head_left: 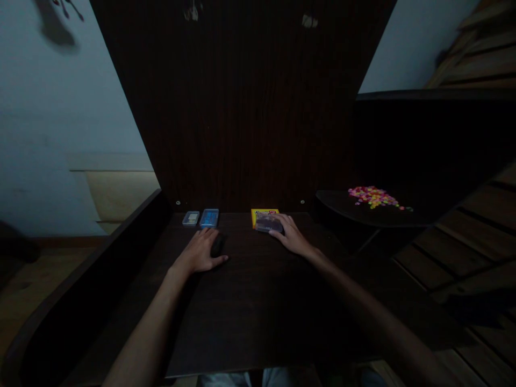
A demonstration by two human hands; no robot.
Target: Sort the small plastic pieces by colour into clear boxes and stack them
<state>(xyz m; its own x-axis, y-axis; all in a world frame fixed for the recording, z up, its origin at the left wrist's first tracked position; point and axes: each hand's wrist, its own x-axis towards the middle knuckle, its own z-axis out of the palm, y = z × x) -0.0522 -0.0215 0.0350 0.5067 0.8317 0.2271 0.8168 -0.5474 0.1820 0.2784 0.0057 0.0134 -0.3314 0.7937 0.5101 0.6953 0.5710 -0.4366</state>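
Note:
My right hand [291, 234] grips the right edge of a dark, flat rectangular case [268, 222], with the thumb at its near side and the fingers along the top. The case overlaps a yellow box [258, 212] at the back of the dark desk, so much of that box is hidden. My left hand [201, 250] rests on the desk, thumb stretched out to the side and fingers pointing forward. A dark patch lies between its thumb and fingers; whether it is shadow or a thing, I cannot tell. Just beyond the fingertips is a clear case with blue contents [209, 217].
A smaller clear case with pale contents [191, 218] lies left of the blue one. On the rounded shelf [334, 202] to the right is a pile of small colourful pieces [374, 196]. A tall dark panel [242, 107] closes the back; a low side board [92, 269] borders the left.

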